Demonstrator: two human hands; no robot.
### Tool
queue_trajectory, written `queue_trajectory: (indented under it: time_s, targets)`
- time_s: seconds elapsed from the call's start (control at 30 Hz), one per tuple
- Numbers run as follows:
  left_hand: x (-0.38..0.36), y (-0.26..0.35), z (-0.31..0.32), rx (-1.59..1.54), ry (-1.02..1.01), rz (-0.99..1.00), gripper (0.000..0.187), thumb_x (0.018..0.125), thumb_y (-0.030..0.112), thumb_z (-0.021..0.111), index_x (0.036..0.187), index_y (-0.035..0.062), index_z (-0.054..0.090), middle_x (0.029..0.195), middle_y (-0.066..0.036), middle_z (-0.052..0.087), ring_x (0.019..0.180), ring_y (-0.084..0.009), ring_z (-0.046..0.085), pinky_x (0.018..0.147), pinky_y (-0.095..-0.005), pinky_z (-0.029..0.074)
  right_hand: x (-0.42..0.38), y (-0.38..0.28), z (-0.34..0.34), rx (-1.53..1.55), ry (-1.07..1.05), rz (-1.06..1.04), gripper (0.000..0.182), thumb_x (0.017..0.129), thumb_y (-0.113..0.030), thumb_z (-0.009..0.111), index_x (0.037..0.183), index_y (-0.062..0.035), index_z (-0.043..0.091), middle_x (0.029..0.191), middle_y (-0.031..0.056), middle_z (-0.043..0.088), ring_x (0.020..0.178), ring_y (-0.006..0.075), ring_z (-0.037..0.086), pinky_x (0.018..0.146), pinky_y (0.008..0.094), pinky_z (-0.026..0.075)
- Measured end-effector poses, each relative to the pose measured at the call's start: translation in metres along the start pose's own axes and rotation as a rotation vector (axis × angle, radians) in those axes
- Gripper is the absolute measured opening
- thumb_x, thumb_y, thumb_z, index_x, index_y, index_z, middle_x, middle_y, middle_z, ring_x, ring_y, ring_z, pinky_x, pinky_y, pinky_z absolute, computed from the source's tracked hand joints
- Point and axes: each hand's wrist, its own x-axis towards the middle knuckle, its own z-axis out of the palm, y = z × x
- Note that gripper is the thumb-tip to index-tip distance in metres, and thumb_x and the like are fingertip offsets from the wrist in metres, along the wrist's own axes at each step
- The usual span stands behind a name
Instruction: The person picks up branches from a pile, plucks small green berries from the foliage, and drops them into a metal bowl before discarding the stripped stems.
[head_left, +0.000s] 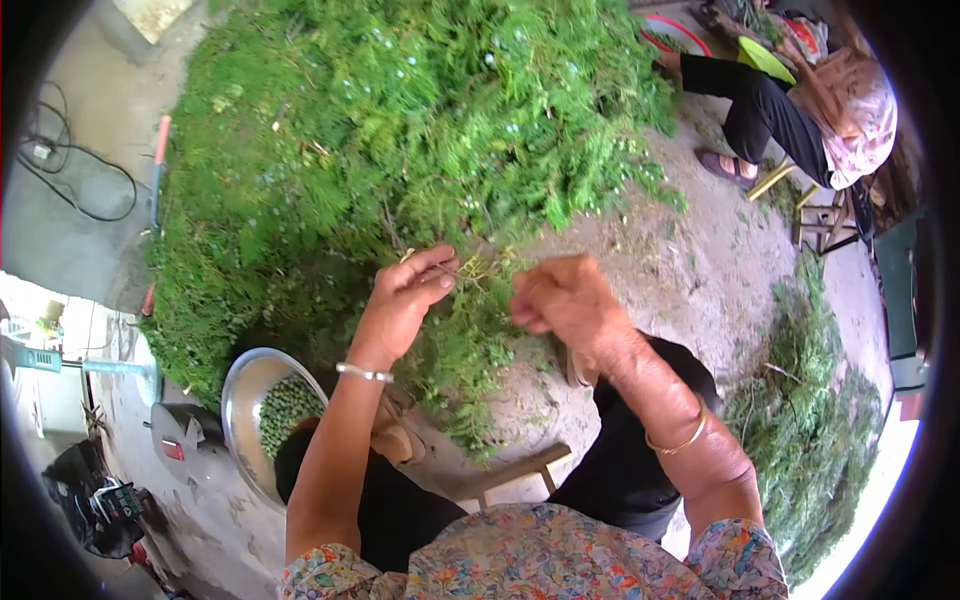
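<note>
My left hand (408,298), a silver bracelet on its wrist, pinches the thin stem of a green leafy sprig (472,285) between thumb and fingers. The sprig's fine twigs stick out towards my right hand (568,303). That hand is just to the right of the sprig, its fingers curled together and a little smeared. Whatever lies inside those fingers, if anything, is hidden. Beyond both hands rises a big heap of feathery green branches (400,120), dotted with pale small berries. By my left knee, a metal basin (234,440) holds many small round green berries (288,412).
A person (790,110) sits on a stool at the upper right, near a red-rimmed basin (690,32). More cut branches (800,430) lie on the ground at right. A low wooden stool (515,478) is between my legs. A black cable (85,200) lies at left.
</note>
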Motion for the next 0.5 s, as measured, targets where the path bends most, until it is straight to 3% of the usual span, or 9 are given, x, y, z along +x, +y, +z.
queue_trajectory:
  time_s: [0.07,0.1,0.17,0.2,0.3,0.37,0.43,0.47,0.5]
  targets:
    - [-0.02,0.044,0.015,0.128,0.043,0.215,0.043,0.081,0.0,0.059,0.122,-0.0047,0.05,0.114,-0.014,0.057,0.111,-0.0202,0.053,0.095,-0.0306,0.042,0.004,-0.016,0.017,0.443,-0.116,0.397,0.047,0.09,-0.036,0.054,0.105,0.0092,0.056,0.088,0.0205,0.063,0.078,0.0271,0.063,0.067,0.0346,0.051]
    - [-0.033,0.061,0.025,0.205,0.051,0.342,0.046,0.079,-0.001,0.061,0.123,-0.0041,0.049,0.121,-0.015,0.053,0.115,-0.0206,0.05,0.097,-0.0318,0.041,0.009,-0.018,0.02,0.435,-0.11,0.364,0.047,0.09,-0.036,0.054,0.105,0.0092,0.056,0.088,0.0205,0.063,0.078,0.0271,0.063,0.067,0.0346,0.051]
    - [-0.05,0.068,0.039,0.259,0.036,0.565,0.048,0.078,0.001,0.065,0.123,-0.0047,0.049,0.132,-0.014,0.044,0.12,-0.0216,0.046,0.101,-0.0344,0.038,0.024,-0.018,0.028,0.683,-0.225,0.403,0.071,0.09,-0.05,0.047,0.125,0.0111,0.037,0.116,0.0279,0.05,0.097,0.0327,0.058,0.078,0.0421,0.051]
    - [-0.054,0.067,0.039,0.56,0.047,0.764,0.049,0.077,0.004,0.067,0.122,-0.0056,0.049,0.13,-0.017,0.045,0.118,-0.025,0.049,0.1,-0.0365,0.039,0.031,-0.019,0.031,0.903,-0.233,0.455,0.078,0.091,-0.053,0.043,0.13,0.0114,0.026,0.123,0.0299,0.041,0.104,0.034,0.053,0.082,0.0465,0.049]
    - [-0.077,0.066,0.054,0.725,0.006,0.777,0.046,0.074,0.007,0.069,0.113,-0.0098,0.052,0.125,-0.027,0.046,0.112,-0.0348,0.052,0.096,-0.0403,0.043,0.032,-0.042,0.03,1.061,-0.195,0.378,0.067,0.088,-0.049,0.051,0.12,0.0074,0.035,0.109,0.0221,0.046,0.1,0.0347,0.053,0.079,0.0485,0.049]
    - [-0.082,0.063,0.056,0.8,-0.043,0.842,0.045,0.073,0.005,0.068,0.112,-0.0113,0.053,0.125,-0.027,0.045,0.114,-0.0362,0.051,0.097,-0.0406,0.043,0.038,-0.035,0.038,1.108,-0.117,0.387,0.059,0.086,-0.045,0.057,0.11,0.0074,0.043,0.098,0.0185,0.05,0.09,0.0326,0.058,0.071,0.0437,0.053]
    - [-0.086,0.054,0.058,0.871,-0.094,0.904,0.043,0.072,0.002,0.067,0.11,-0.0128,0.053,0.125,-0.027,0.045,0.115,-0.0377,0.05,0.097,-0.041,0.042,0.039,-0.033,0.039,0.926,-0.174,0.36,0.047,0.086,-0.038,0.061,0.097,0.0061,0.049,0.086,0.0144,0.053,0.077,0.0286,0.06,0.06,0.035,0.054]
    - [-0.085,0.044,0.057,0.912,-0.135,0.955,0.037,0.071,0.0,0.065,0.104,-0.0137,0.054,0.125,-0.028,0.044,0.116,-0.0388,0.048,0.097,-0.0417,0.042,0.033,-0.047,0.04,0.882,-0.083,0.409,0.03,0.087,-0.024,0.061,0.088,0.0042,0.053,0.079,0.0123,0.057,0.065,0.0193,0.059,0.049,0.0239,0.049]
    - [-0.083,0.037,0.055,0.952,-0.175,1.004,0.032,0.07,-0.003,0.064,0.099,-0.0145,0.055,0.124,-0.029,0.044,0.117,-0.0399,0.047,0.097,-0.0424,0.042,0.034,-0.046,0.04,0.874,-0.083,0.413,0.03,0.087,-0.024,0.061,0.088,0.0042,0.053,0.079,0.0123,0.057,0.065,0.0193,0.059,0.049,0.0239,0.049]
